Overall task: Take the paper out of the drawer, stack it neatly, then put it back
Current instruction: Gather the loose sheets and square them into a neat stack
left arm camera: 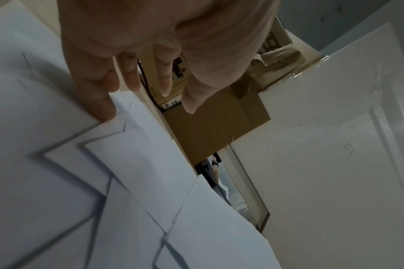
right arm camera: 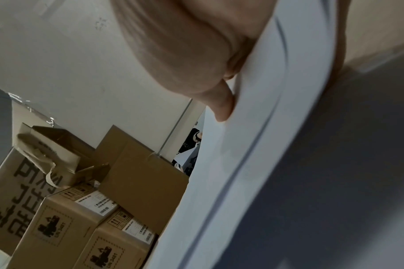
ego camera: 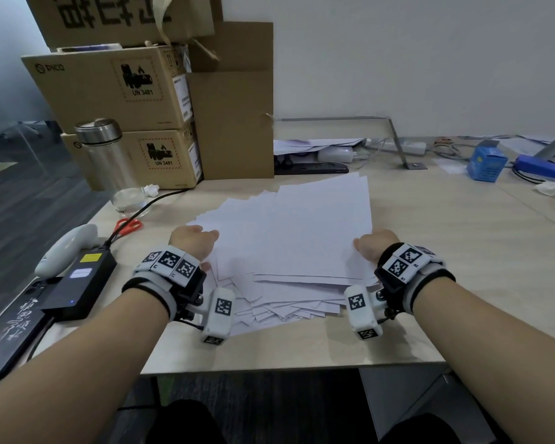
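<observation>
Desk [ego camera: 430,238] holds the paper [ego camera: 302,238] out of the drawer, still fanned, so we're mid-stacking: left hand [ego camera: 194,240] fingers relaxed at its left edge, right hand [ego camera: 370,245] pinching the right edge; next, square the edges.

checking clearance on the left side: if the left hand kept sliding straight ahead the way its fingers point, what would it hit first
Probably the brown cardboard boxes at the desk's back; the left hand rests on the fanned paper, fingers pointing that way. The desk between looks free, though depth is unclear.
</observation>
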